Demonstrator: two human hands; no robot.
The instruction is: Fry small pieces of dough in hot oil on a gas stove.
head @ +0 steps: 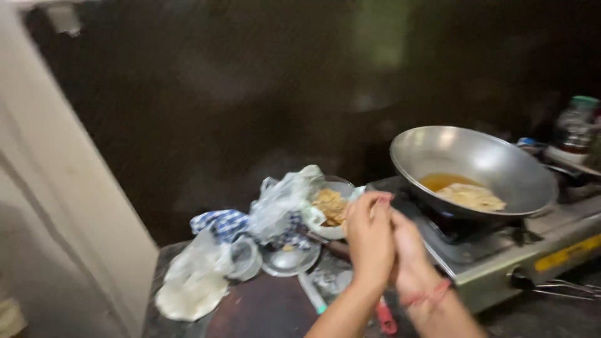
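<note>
My left hand (369, 235) and right hand (408, 253) were pressed together, gripping nothing I could see, beside the round steel wok (472, 169) holding a frying flatbread (471, 196); keeping them clear of oil seemed wise.

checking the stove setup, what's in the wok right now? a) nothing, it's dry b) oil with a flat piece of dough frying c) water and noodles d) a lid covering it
b: the wok on the stove holds amber oil with a pale flat dough piece lying in it, and no lid is on it.
</note>
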